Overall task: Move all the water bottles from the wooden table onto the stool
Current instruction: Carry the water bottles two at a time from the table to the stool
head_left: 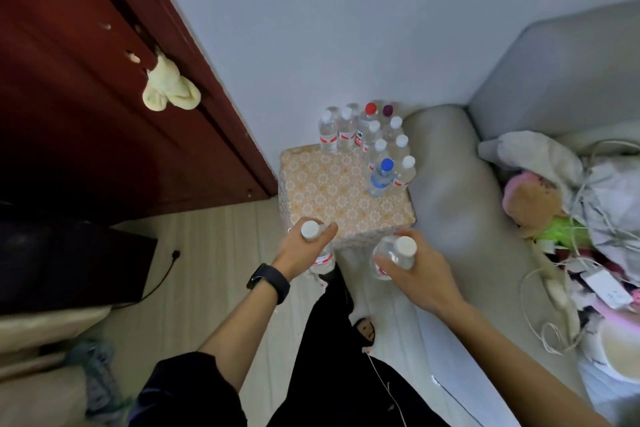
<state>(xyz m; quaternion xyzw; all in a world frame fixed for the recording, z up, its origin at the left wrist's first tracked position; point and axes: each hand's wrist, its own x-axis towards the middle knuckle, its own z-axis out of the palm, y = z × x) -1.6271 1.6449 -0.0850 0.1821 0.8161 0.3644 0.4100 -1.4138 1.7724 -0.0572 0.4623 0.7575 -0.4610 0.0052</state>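
The fingers (328, 231) of the left hand (299, 250) were curled round the neck of a white-capped water bottle (310, 230), which was held upright just over the near left corner of the stool (329, 198). Its red-labelled lower part was seen below the hand, in front of the stool's near edge. A black wristband (268, 282) was worn on that wrist. The right hand (415, 269) was wrapped in like manner round a second white-capped bottle (406, 246), which was gripped just below the cap and held upright beside the stool's near right corner. Whether either bottle touched the stool could not be told.

The stool, covered in an orange-and-white patterned cloth, was set against the pale wall (346, 28), between a red-brown door (86, 97) and a grey sofa (450, 204). A cluster of bottles (377, 146) was ranged upright along its far edge and down its right side, packed close together. Most were capped in white. One red cap (370, 108) and one purple cap (388, 110) were seen at the back, and a blue-capped bottle (381, 180) was placed nearest the hands. A pale yellow cloth (169, 90) was hung on the door. A stuffed toy (530, 208) and tangled white cables (554, 288) were piled on the sofa.
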